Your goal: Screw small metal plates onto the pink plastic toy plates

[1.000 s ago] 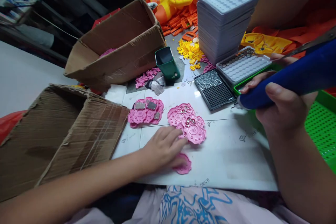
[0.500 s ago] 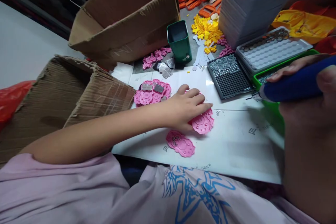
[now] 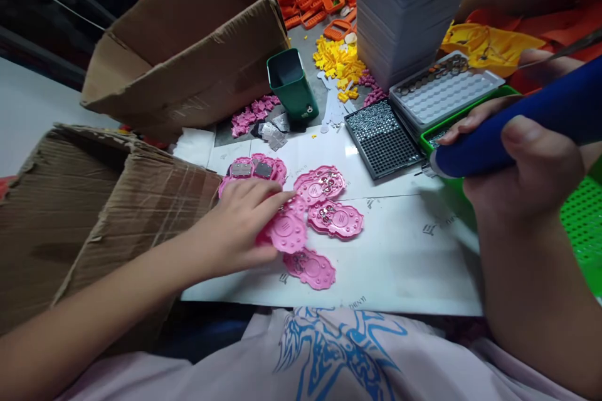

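My left hand [image 3: 244,219] grips a pink plastic shell [image 3: 288,232] between thumb and fingers, slightly blurred, over the white work surface. Close by lie three more pink shells: an upper one [image 3: 320,184], a middle one [image 3: 336,219] and a lower one [image 3: 310,268], with small metal pieces at their left or right ends. Partly behind my hand is a pile of pink shells [image 3: 277,169] bearing flat metal plates. My right hand [image 3: 527,169] is wrapped around a blue electric screwdriver [image 3: 489,138], its bit pointing left near a black screw tray [image 3: 383,138].
Cardboard boxes [image 3: 188,81] stand at left. Behind are a green bin [image 3: 292,84], yellow parts [image 3: 338,59], orange parts [image 3: 310,3] and a tall stack of grey trays [image 3: 409,19]. A coin-cell tray [image 3: 446,91] rests by a green basket [image 3: 580,225]. Another person's hand [image 3: 550,66] holds a thin tool.
My left hand has moved left and toward me from the group of shells, carrying one shell. Two shells it covered now show. The view has shifted; my right hand still holds the screwdriver.
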`<act>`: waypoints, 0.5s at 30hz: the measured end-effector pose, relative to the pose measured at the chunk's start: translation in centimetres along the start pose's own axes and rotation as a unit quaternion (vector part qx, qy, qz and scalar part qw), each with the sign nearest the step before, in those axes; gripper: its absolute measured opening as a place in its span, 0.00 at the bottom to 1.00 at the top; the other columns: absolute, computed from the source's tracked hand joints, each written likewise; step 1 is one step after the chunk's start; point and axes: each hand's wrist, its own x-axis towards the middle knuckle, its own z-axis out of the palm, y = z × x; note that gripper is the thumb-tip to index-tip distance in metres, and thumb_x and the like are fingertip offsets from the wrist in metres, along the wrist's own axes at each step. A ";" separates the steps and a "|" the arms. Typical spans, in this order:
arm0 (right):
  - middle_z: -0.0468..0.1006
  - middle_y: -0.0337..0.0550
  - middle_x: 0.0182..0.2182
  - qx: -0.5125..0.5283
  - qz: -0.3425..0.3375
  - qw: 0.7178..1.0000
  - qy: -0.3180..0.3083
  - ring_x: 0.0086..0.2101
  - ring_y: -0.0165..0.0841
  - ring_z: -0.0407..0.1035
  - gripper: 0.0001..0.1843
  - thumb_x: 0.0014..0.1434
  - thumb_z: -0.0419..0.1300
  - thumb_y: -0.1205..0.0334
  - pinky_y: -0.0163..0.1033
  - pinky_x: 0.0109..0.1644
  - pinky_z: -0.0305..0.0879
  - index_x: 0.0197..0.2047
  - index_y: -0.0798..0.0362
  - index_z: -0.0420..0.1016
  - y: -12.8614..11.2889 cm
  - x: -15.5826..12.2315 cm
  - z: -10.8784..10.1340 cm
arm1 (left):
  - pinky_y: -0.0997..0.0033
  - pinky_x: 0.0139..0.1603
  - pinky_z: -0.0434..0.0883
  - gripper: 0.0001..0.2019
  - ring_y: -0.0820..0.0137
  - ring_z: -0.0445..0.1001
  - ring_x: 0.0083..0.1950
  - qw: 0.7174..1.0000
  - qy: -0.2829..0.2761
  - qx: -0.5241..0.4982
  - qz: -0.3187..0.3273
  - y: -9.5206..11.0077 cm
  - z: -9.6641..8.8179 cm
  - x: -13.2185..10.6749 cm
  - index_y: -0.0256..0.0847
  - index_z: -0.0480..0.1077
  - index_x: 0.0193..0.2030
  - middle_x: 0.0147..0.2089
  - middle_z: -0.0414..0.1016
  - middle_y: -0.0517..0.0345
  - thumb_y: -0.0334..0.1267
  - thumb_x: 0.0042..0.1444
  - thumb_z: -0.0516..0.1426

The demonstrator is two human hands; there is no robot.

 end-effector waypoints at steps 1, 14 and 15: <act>0.78 0.31 0.41 0.000 0.000 1.000 -0.004 0.22 0.28 0.70 0.20 0.36 0.64 0.68 0.42 0.21 0.66 0.37 0.48 0.78 -0.1 -0.1 0.0 | 0.46 0.59 0.60 0.33 0.47 0.64 0.59 1.000 -0.002 -0.008 -0.028 -0.2 0.6 -1.2 0.38 0.63 0.63 0.59 0.67 0.40 0.45 0.50 0.58; 0.76 0.35 0.42 -0.028 0.019 0.999 -0.003 0.22 0.30 0.68 0.23 0.34 0.59 0.65 0.44 0.21 0.66 0.38 0.47 0.78 0.3 -0.3 -0.2 | 0.48 0.60 0.64 0.36 0.50 0.65 0.61 0.971 -0.004 -0.136 -0.197 -0.7 6.5 -4.2 0.40 0.64 0.64 0.60 0.66 0.43 0.52 0.51 0.64; 0.75 0.35 0.42 -0.034 0.024 0.999 0.001 0.22 0.29 0.67 0.23 0.34 0.59 0.64 0.44 0.21 0.66 0.38 0.47 0.78 0.2 -0.3 -0.2 | 0.49 0.60 0.63 0.36 0.50 0.65 0.61 0.971 0.006 -0.137 -0.197 -0.6 6.1 -4.3 0.40 0.64 0.63 0.59 0.66 0.44 0.53 0.50 0.65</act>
